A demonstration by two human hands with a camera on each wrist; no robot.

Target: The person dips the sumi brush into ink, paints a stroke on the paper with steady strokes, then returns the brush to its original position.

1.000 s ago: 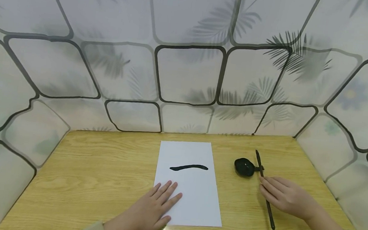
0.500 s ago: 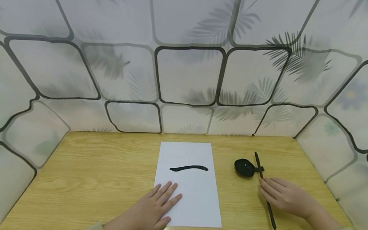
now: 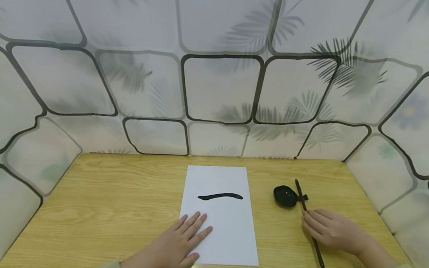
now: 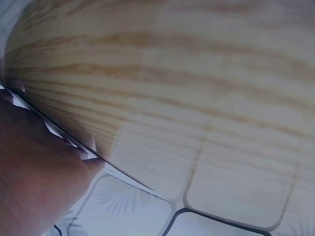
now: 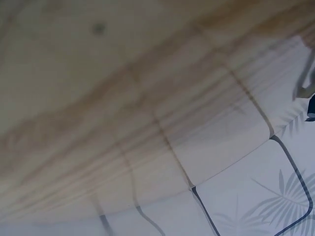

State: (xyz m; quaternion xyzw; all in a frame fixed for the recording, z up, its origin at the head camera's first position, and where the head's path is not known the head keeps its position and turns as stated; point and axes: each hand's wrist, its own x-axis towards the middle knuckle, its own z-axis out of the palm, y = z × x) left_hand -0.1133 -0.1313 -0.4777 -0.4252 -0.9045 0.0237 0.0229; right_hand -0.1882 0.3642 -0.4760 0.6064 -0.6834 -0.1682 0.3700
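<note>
In the head view, my left hand (image 3: 174, 245) rests with spread fingers on the lower left of a white sheet of paper (image 3: 228, 237). One long black brush stroke (image 3: 220, 196) crosses the upper part of the sheet. From the left wrist view, the same hand (image 4: 44, 177) appears beside the thin paper edge (image 4: 133, 184). To the right, my right hand (image 3: 334, 231) pinches a dark writing brush (image 3: 317, 251) at mid-shaft, its hanging loop pointing toward me. The brush's upper part overlaps the short handle of a small black ink dish (image 3: 285, 196); the fingers hide part of the shaft.
Everything lies on a light wooden table (image 3: 116, 202). A patterned wall covering (image 3: 222, 88) rises at the back and along both sides. In the right wrist view mostly the table surface (image 5: 74, 73) shows, blurred.
The brush has slid slightly toward me, its tip now lower and its loop end a little farther right. The right fingers have shifted down slightly; the left hand and paper stay put.
</note>
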